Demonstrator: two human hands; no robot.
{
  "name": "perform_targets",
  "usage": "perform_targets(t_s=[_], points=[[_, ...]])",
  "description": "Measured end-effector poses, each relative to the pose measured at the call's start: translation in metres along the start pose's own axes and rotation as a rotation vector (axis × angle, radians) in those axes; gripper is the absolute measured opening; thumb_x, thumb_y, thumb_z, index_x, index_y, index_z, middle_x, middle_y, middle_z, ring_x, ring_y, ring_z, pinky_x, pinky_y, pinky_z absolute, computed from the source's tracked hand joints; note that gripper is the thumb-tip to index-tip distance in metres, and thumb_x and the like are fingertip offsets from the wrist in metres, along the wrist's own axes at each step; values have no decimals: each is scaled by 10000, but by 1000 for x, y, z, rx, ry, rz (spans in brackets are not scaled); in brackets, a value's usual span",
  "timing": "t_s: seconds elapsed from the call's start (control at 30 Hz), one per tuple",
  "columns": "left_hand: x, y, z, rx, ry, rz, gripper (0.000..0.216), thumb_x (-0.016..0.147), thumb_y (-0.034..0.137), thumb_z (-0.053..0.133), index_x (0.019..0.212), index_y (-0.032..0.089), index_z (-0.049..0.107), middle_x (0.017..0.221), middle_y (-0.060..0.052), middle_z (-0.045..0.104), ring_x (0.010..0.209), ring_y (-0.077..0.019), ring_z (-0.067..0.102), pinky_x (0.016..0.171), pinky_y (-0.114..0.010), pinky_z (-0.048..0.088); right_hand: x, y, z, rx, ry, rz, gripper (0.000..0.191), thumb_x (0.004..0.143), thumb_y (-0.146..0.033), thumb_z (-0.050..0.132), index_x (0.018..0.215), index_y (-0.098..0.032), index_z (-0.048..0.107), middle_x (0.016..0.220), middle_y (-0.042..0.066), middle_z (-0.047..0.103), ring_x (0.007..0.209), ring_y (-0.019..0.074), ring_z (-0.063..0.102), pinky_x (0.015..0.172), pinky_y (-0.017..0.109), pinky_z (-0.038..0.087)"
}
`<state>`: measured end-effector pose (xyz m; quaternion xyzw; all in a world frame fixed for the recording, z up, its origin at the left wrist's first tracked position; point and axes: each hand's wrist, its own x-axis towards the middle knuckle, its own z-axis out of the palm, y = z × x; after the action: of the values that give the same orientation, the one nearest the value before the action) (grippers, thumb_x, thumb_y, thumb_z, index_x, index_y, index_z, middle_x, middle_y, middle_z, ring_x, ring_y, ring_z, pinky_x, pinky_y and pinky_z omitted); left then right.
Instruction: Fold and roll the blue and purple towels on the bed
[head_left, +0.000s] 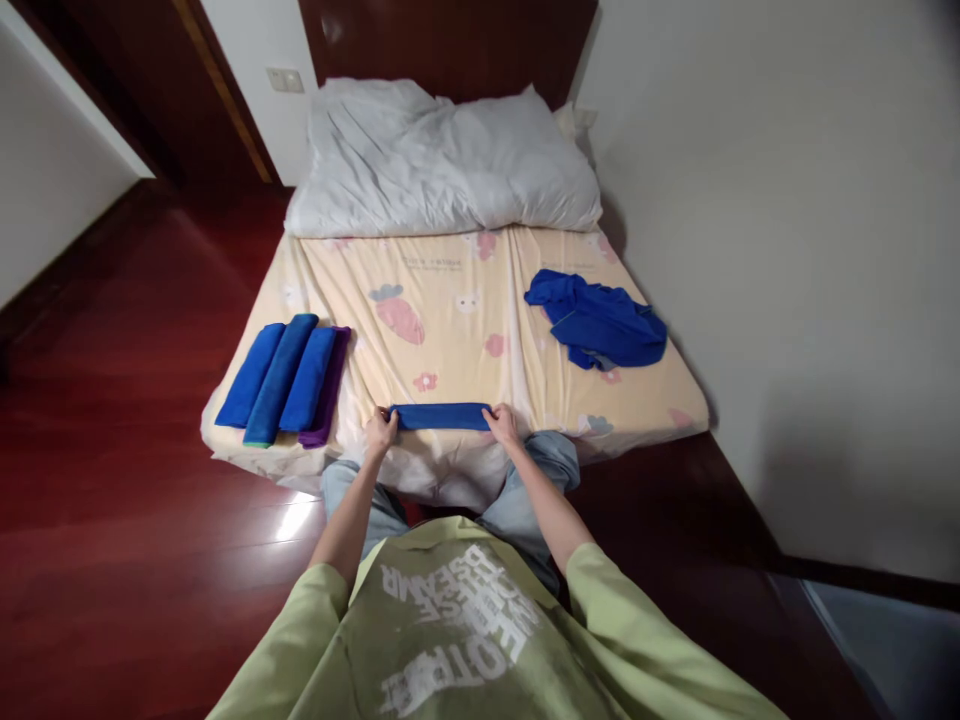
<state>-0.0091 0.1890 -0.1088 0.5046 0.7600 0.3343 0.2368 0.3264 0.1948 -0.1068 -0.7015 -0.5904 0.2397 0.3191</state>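
Observation:
A blue towel (442, 416), folded into a narrow strip, lies across the front part of the bed. My left hand (382, 430) pinches its left end, and my right hand (501, 424) grips the right end. Between them the strip looks flat and straight. To the left, several folded towels lie side by side: blue ones (280, 385) and a purple one (328, 390) at their right edge. A crumpled heap of blue cloth (600, 318) rests on the right side of the bed.
The bed's patterned yellow sheet (450, 340) has some creases. A bunched white quilt (450, 160) covers the head end, below a dark headboard (450, 45). A wall (787, 250) stands close on the right. Dark red flooring (135, 500) extends on the left.

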Motion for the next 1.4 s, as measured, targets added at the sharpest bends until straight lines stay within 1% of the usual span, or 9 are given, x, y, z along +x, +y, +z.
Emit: perform_targets(t_s=[0.1, 0.2, 0.27, 0.47, 0.73, 0.97, 1.1, 1.23, 1.4], points=[[-6, 9, -9, 40, -19, 250, 79, 881, 268, 518, 827, 219, 550, 890, -119, 627, 924, -284, 601, 859, -423, 465, -11, -6, -4, -164, 65, -168, 153, 914, -348, 525, 835, -225, 569, 855, 68, 645, 840, 225, 614, 809, 345, 510], [-13, 12, -20, 37, -157, 467, 145, 892, 177, 456, 845, 211, 588, 953, -131, 639, 950, -269, 588, 897, -414, 457, -25, -6, -8, -236, -100, -494, 231, 954, -203, 415, 948, -204, 646, 1005, 115, 676, 998, 248, 614, 963, 398, 489], [-16, 11, -25, 27, -223, 529, 168, 903, 180, 450, 883, 204, 616, 962, -134, 650, 949, -265, 591, 904, -405, 463, -32, -3, -12, -246, -166, -603, 290, 969, -199, 405, 1082, -189, 672, 1105, 130, 685, 1087, 259, 611, 1023, 419, 476], [-20, 6, -37, 103, -346, 677, 267, 827, 177, 560, 1080, 147, 636, 1149, -198, 643, 1081, -320, 578, 983, -451, 446, -36, 5, -15, -358, -206, -627, 410, 925, -238, 509, 1315, -197, 629, 1272, 156, 661, 1211, 316, 601, 1055, 500, 480], [-10, 21, -41, 278, -361, 681, 292, 845, 65, 452, 1037, 161, 650, 1036, -147, 673, 995, -285, 608, 920, -401, 452, -10, -2, -8, -454, -209, -645, 479, 788, -87, 495, 1196, -265, 672, 1130, 126, 699, 1108, 329, 648, 967, 486, 544], [-20, 13, -67, 358, -376, 785, 244, 882, 94, 513, 1056, 175, 663, 985, -130, 689, 932, -264, 626, 879, -382, 473, 15, -27, -31, -496, -286, -701, 430, 758, -62, 505, 1097, -245, 698, 1063, 128, 703, 1042, 301, 660, 956, 435, 547], [-67, -25, -94, 286, -304, 811, 405, 881, 119, 531, 1263, 218, 628, 1045, -104, 689, 981, -241, 639, 911, -366, 492, 20, -59, -32, -465, -420, -811, 439, 747, -45, 511, 1099, -242, 684, 1071, 104, 689, 1047, 274, 642, 948, 404, 534], [-103, -68, -128, 245, -135, 805, 499, 908, 118, 486, 1377, 260, 577, 1150, -113, 674, 1035, -248, 639, 911, -393, 516, 33, -123, 1, -501, -507, -975, 440, 730, -13, 526, 1075, -235, 687, 1057, 98, 684, 1028, 276, 621, 922, 398, 510], [-79, -98, -190, 233, 101, 732, 404, 984, 188, 453, 1351, 267, 602, 1105, -116, 678, 1038, -241, 645, 923, -426, 537, 80, -253, 78, -528, -386, -1203, 403, 821, -4, 493, 1104, -210, 692, 1134, 122, 678, 1097, 297, 567, 993, 440, 439]])
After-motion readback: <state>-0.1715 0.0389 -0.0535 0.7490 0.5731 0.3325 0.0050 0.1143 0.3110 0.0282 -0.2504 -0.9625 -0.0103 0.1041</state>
